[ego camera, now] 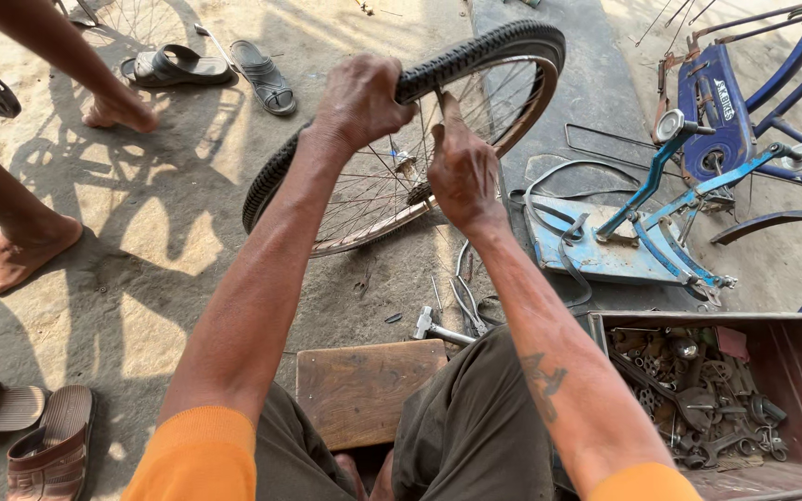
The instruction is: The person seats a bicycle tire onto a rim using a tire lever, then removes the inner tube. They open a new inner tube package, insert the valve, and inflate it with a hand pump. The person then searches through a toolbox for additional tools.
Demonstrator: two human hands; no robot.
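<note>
L hand (361,97) grips bike wheel (420,139), R hand (463,172) at spokes.

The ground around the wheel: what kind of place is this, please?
Probably an open-air roadside bicycle repair spot. The left hand grips a bicycle wheel while the right hand works at its spokes; a blue bicycle frame and a box of metal parts lie on sandy ground.

My left hand (361,97) grips the black rubber tyre (475,51) of a spoked bicycle wheel while my right hand (463,172) presses fingers against its metal rim (536,102), above a rusty box of metal spare parts (795,371).
</note>
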